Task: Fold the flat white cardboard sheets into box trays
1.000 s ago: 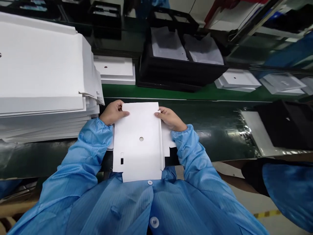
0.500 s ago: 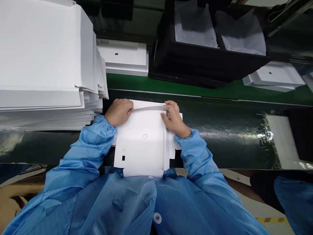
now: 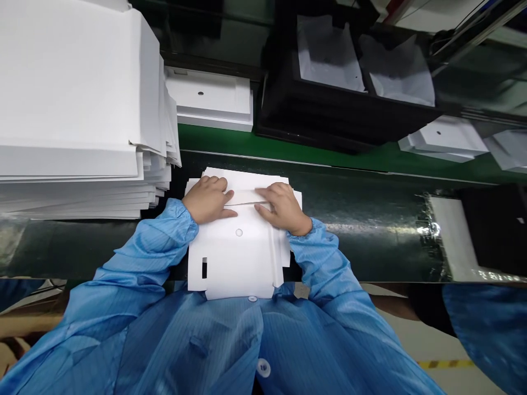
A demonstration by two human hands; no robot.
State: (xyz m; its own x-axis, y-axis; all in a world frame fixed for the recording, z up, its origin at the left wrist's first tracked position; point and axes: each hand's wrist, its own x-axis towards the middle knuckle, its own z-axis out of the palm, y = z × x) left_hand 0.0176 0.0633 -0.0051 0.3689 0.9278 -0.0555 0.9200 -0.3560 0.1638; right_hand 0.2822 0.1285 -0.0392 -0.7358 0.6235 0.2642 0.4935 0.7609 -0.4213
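Note:
A white card sheet [image 3: 239, 255] with a round mark and a small rectangular slot lies in front of me, its near edge against my blue coat. Across its far part a flap [image 3: 242, 196] is folded toward me. My left hand [image 3: 209, 200] presses on the flap's left end, thumb and index finger apart. On the right end rests my right hand [image 3: 282, 206], fingers spread and slightly blurred, with the thumb on the sheet below the flap edge. More white card shows under the sheet on both sides.
A tall stack of white card sheets [image 3: 69, 93] stands at left. Behind the dark bench [image 3: 358, 203], a green strip [image 3: 234, 136] carries white boxes [image 3: 214, 104] and a black bin [image 3: 341, 109] holding white sheets. Another white box [image 3: 447, 137] sits further right.
The flap has gone from raised to folded down toward me. Both hands have moved nearer and inward, from pinching its ends to lying on it.

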